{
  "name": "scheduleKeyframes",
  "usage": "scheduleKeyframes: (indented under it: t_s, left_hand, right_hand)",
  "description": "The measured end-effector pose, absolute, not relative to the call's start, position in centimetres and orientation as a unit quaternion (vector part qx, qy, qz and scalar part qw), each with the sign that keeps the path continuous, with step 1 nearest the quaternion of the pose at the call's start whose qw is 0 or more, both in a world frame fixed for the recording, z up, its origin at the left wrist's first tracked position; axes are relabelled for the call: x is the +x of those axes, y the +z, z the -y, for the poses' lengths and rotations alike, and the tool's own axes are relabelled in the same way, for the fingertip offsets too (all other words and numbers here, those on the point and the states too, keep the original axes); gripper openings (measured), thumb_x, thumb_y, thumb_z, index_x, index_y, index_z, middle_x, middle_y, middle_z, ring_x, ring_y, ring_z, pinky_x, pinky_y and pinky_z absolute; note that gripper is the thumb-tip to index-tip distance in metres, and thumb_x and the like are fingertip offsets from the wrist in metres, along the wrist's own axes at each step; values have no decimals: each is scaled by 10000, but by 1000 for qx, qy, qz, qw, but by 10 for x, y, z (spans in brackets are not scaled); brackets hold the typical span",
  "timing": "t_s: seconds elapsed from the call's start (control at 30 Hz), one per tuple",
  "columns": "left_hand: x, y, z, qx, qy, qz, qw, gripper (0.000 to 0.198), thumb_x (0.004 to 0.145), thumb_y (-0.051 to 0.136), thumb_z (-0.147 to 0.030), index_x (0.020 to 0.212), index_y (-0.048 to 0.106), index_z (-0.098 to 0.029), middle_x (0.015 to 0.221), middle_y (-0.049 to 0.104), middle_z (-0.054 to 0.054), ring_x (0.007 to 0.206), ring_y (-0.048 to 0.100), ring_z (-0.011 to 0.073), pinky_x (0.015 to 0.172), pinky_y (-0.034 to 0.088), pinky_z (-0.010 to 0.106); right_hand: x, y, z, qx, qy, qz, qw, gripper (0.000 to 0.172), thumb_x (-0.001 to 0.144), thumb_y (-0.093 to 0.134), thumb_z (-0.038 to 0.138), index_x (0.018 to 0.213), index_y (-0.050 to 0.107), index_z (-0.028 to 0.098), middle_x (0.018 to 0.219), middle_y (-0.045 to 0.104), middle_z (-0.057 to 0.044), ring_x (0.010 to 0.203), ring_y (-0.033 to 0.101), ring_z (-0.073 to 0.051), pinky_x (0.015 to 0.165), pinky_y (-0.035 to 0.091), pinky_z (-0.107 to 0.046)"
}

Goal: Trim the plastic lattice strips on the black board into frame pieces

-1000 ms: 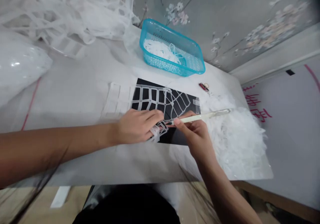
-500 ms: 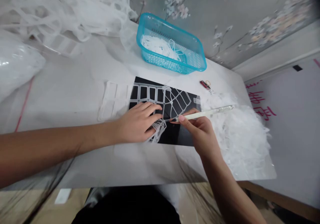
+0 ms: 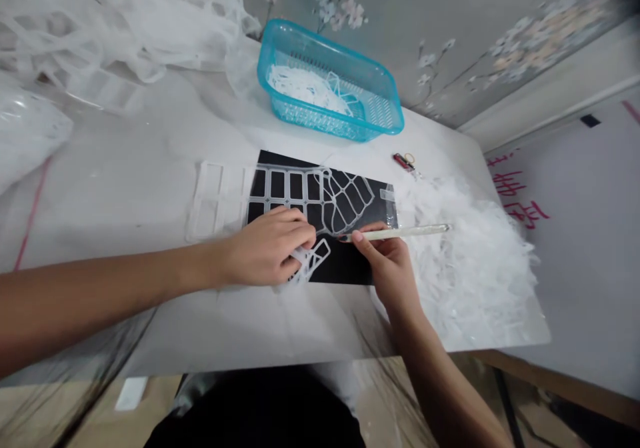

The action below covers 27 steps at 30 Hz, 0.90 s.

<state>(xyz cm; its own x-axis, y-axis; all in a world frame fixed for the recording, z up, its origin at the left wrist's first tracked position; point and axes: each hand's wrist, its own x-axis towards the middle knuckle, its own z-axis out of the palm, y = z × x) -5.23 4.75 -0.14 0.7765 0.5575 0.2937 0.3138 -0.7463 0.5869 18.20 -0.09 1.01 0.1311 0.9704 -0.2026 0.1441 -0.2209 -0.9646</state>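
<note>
A sheet of translucent white lattice [image 3: 269, 185] lies across a black board [image 3: 350, 265], and its left end runs onto the white table. My left hand [image 3: 270, 245] rests on the lattice and board with its fingers curled around a bunch of thin white plastic frames [image 3: 301, 268], which stick out past the fingertips. In a pinch, my right hand [image 3: 393, 268] grips a slim white pen-shaped tool [image 3: 415, 232]. Its dark tip touches or hovers just over the lattice's lower edge, to the right of my left fingers; I cannot tell which.
Behind the board stands a blue basket [image 3: 330, 125] with white scraps in it. A pile of white scraps [image 3: 480, 268] covers the table's right side. A small red object [image 3: 403, 162] lies near the basket. White netting [image 3: 120, 35] and a plastic bag [image 3: 30, 131] are at the left.
My left hand has curled in more, and the frames it holds have shifted, one loop now standing out to the right. The tool tip stays near the lattice edge. The whole view has shifted slightly.
</note>
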Motion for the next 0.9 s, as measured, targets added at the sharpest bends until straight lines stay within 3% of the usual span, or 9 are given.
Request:
scheduleKeyframes:
  t_s: [0.33,0.5,0.63,0.77,0.9]
  left_hand:
    - [-61,-2,-43,907,301,-135,263,378,816,447,-54,1163,484,-199,967,655,58,877,589,195,800,439,316]
    - [-62,0,-43,913,292,-114,261,462,786,414,-9,1204,479,-194,952,644,65,865,578,192,779,446,302]
    - [-63,-1,-43,922,285,-79,249,521,735,392,34,1193,486,-196,921,640,54,851,577,193,769,447,302]
    - [-64,-4,-43,924,292,-73,237,514,789,409,19,1242,488,-209,959,651,58,863,573,194,775,450,307]
    - [-65,-3,-44,914,297,-71,267,480,811,425,8,1216,517,-234,963,653,44,863,578,174,782,456,285]
  right_hand:
    - [165,19,21,-603,492,406,480,223,796,764,382,827,617,218,719,710,17,785,734,-185,779,565,-314]
    - [155,24,36,-590,529,386,471,191,801,767,347,837,635,213,804,754,-13,794,741,-173,748,583,-270]
    - [151,20,39,-534,610,332,482,147,834,740,321,860,631,225,863,769,-10,857,749,-168,830,599,-284]
    - [142,23,37,-487,665,277,493,125,836,743,294,852,640,225,771,740,28,741,741,-122,779,608,-242]
    - [134,29,34,-473,690,241,491,148,829,747,296,836,621,221,827,756,3,746,741,-116,765,599,-226]
